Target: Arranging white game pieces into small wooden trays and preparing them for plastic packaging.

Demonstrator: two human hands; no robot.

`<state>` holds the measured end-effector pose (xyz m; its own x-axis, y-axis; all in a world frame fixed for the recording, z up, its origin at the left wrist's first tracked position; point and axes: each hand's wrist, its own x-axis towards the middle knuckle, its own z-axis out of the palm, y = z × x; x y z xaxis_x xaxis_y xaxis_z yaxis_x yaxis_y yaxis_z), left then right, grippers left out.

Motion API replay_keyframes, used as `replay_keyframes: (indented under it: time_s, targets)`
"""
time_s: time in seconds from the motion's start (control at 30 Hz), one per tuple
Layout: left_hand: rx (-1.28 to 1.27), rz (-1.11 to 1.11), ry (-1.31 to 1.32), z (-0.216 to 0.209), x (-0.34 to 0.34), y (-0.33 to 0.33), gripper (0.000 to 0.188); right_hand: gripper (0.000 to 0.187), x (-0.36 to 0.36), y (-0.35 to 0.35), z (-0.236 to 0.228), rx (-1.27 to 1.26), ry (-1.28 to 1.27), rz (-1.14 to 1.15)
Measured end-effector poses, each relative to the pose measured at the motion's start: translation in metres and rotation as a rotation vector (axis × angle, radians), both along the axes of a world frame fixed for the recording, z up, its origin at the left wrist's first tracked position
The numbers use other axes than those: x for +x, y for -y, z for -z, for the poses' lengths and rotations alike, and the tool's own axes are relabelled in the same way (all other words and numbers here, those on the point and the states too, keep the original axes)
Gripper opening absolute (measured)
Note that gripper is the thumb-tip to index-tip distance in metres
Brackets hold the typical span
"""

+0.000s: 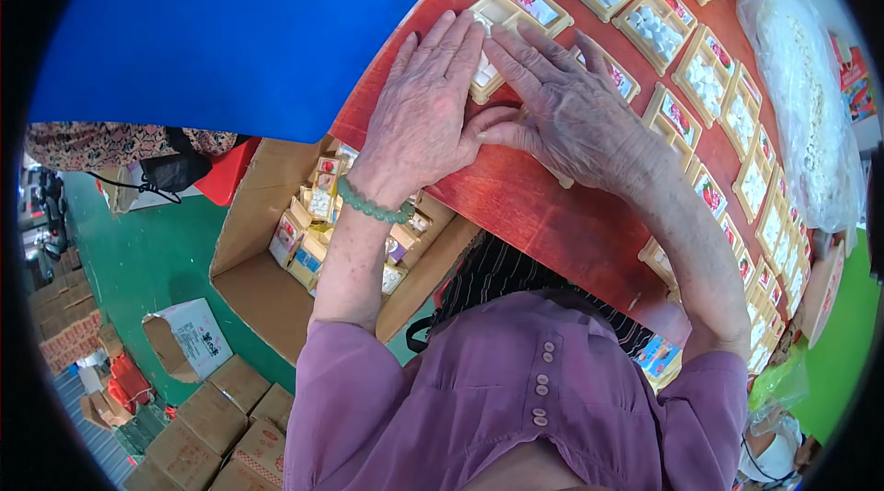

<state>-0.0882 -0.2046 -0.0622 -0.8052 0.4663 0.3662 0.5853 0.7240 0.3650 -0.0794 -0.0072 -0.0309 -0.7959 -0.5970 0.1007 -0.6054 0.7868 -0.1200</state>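
Head view, looking down on a red table.

Left hand: flat, palm down, fingers straight and held close together, holding nothing. Its fingertips lie on a small cream tray of white cubes, at 12 o'clock from the palm. A green bead bracelet is on the wrist.

Right hand: also flat, fingers slightly spread, with the index and middle fingers reaching to 10 o'clock toward the same tray. Thumb tips of both hands nearly touch at the table edge. Whether anything lies beneath the right palm cannot be told.

The tray sits at the table's near-left edge, partly under the left fingertips; one compartment, with a red-printed card, is exposed.

More filled trays run in a row from 1 o'clock round to 4 o'clock. A clear bag of white pieces lies at 3 o'clock. An open cardboard box with packed trays stands at 7 o'clock, below the table edge.

Judgement: the step in hand looks like pressing or levelling the cubes in the tray. The next move would call for even, light pressure, then a grip on the tray rims without tipping it.
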Motion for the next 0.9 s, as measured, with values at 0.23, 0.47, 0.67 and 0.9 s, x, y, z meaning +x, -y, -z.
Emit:
replay_keyframes:
  time_s: [0.23, 0.47, 0.67, 0.9]
  targets:
    - [-0.021, -0.013, 0.047, -0.004, 0.003, -0.002, 0.08, 0.083, 0.005, 0.0, 0.003, -0.018, 0.018, 0.017]
    - [-0.128, 0.012, 0.032, -0.006, 0.0, -0.006, 0.078, 0.092, 0.006, -0.003, 0.002, -0.04, 0.057, 0.017]
    - [-0.143, -0.006, 0.032, -0.009, 0.003, -0.006, 0.078, 0.09, -0.013, -0.018, -0.019, -0.116, 0.122, 0.061]
    - [-0.087, -0.01, 0.057, -0.01, 0.003, -0.007, 0.084, 0.087, -0.061, -0.071, -0.008, 0.028, 0.052, 0.344]
